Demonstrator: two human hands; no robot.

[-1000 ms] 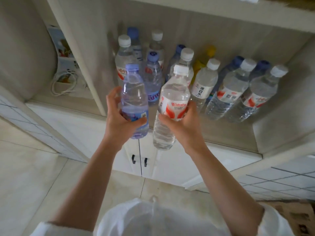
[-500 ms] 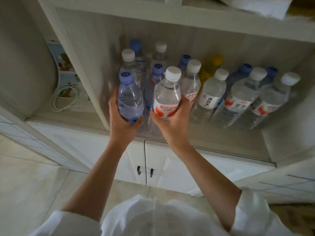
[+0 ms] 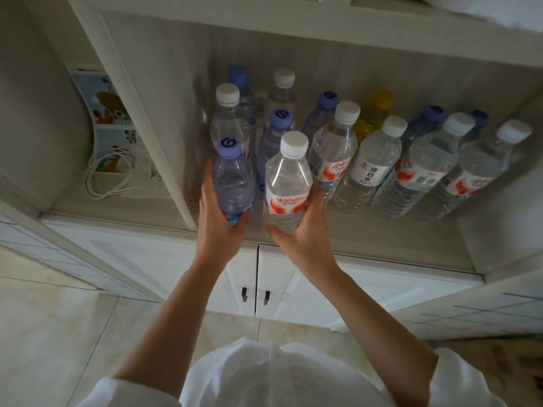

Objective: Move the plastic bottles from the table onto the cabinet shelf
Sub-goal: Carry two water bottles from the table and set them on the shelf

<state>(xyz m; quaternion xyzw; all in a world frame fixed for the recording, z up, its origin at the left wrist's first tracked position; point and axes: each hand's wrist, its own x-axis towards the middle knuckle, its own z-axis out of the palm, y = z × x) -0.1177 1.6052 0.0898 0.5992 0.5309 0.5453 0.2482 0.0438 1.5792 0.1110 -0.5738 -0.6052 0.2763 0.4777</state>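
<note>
My left hand [image 3: 219, 223] grips a bluish clear bottle with a purple cap [image 3: 232, 180] around its lower body. My right hand [image 3: 302, 233] holds a clear bottle with a white cap and a red-and-white label [image 3: 286, 183] from below. Both bottles stand upright side by side at the front left of the cabinet shelf [image 3: 382, 236], their bases down at the shelf board. Behind them and to the right stand several more bottles [image 3: 370, 165] with white, blue and yellow caps, in rows.
A vertical divider [image 3: 152, 127] bounds the shelf on the left; beyond it lie a white cable [image 3: 111, 177] and a colourful card. White cabinet doors with dark handles [image 3: 254, 295] sit below. The shelf's front right strip is bare.
Both hands have carried their bottles forward and down from in front of the cabinet onto the shelf's front left; the grips have not changed.
</note>
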